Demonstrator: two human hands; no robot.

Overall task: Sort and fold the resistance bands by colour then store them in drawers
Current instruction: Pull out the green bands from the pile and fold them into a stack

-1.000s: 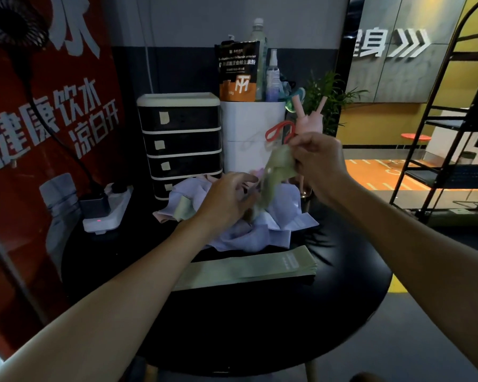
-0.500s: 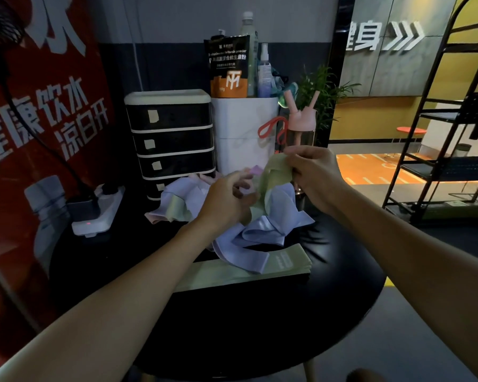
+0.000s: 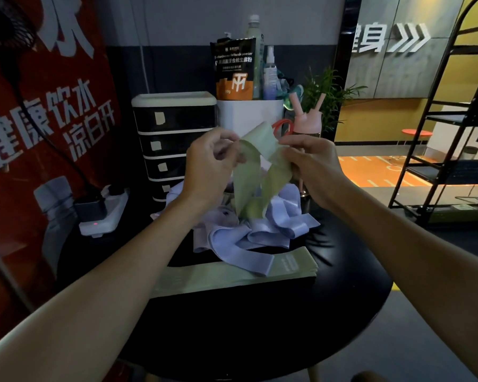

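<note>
A pale green resistance band point(image 3: 260, 172) hangs in the air between my hands, above a tangled heap of lilac bands point(image 3: 262, 227) on the round black table point(image 3: 342, 285). My left hand point(image 3: 207, 166) pinches the band's left upper edge. Its right upper edge is pinched by my right hand point(image 3: 309, 164). The band's lower loop dangles into the heap. A flat stack of green bands point(image 3: 232, 274) lies in front of the heap. A black drawer unit point(image 3: 174, 139) with cream top stands behind my left hand, all visible drawers shut.
A white bin point(image 3: 249, 117) holding a pouch, bottles and a spray stands behind the heap, with a pink bottle point(image 3: 307, 119) beside it. A white power strip point(image 3: 102, 213) with a plug lies at the table's left. A black metal rack point(image 3: 453, 150) stands at the right.
Both hands have risen and moved apart, lifting the green band out of the lilac heap and spreading its top edge between them.
</note>
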